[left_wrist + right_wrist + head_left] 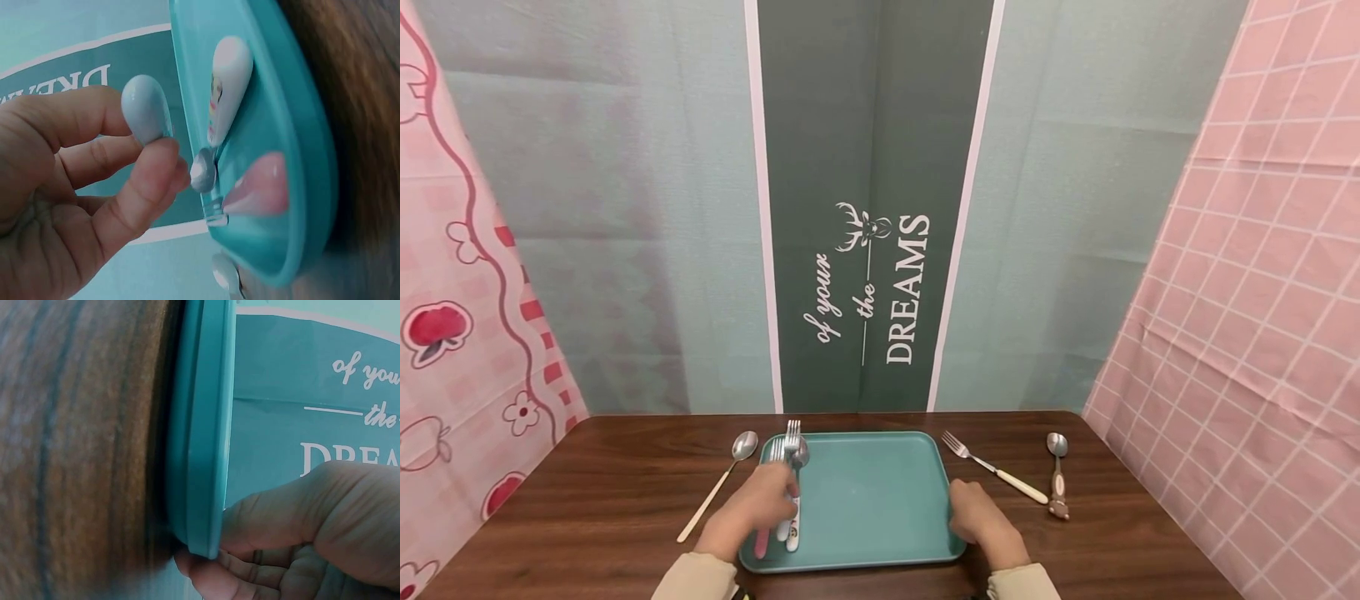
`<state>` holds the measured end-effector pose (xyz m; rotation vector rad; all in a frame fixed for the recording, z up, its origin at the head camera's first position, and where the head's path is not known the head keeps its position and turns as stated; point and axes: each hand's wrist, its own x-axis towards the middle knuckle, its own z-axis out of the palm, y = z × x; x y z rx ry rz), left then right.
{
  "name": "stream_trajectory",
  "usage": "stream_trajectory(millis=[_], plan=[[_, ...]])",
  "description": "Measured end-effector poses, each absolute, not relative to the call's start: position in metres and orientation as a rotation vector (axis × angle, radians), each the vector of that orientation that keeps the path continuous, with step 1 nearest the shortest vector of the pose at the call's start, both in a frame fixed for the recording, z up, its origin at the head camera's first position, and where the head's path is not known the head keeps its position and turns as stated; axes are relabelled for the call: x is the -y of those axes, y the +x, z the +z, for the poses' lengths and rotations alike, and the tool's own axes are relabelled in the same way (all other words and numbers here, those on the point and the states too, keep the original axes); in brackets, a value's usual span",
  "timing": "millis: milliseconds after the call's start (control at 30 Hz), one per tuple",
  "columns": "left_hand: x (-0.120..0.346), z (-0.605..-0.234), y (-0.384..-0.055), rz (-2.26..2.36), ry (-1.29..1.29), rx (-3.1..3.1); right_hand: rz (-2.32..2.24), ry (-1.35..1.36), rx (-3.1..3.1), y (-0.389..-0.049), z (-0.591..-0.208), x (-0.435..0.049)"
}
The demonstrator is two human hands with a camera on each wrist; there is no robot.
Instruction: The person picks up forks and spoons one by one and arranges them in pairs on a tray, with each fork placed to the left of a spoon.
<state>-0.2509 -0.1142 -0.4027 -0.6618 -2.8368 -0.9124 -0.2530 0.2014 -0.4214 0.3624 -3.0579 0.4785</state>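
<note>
A teal tray (872,500) lies on the wooden table. Over its left side my left hand (760,500) pinches a fork with a pale blue handle (145,109) between thumb and fingers; its tines point away from me. Beside it in the tray are a fork with a pink handle (262,187) and a spoon with a printed white handle (230,81). At the tray's right edge my right hand (977,512) grips the rim (209,456), thumb on the inner side and fingers curled around the outside. Part of the held fork is hidden by my left hand in the head view.
Left of the tray lies a spoon with a cream handle (707,504). On the right are a fork with a cream handle (1021,486) and a spoon with a brown figured handle (1057,492). Patterned cloths hang behind the table (1120,533) and along both sides.
</note>
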Motion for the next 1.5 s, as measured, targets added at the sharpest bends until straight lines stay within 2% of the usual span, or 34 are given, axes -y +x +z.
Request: stream_trajectory(millis=[233, 667, 1500], plan=[[0.103, -0.405, -0.251, -0.946, -0.741, 2.832, 0.495, 0.348, 3.07, -0.253, -0.421, -0.2], [0.088, -0.411, -0.25, -1.04, -0.709, 2.877, 0.509, 0.371, 3.067, -0.251, -0.421, -0.2], [0.055, -0.42, -0.253, -0.845, -0.789, 2.894, 0.524, 0.409, 3.059, -0.252, -0.421, -0.201]])
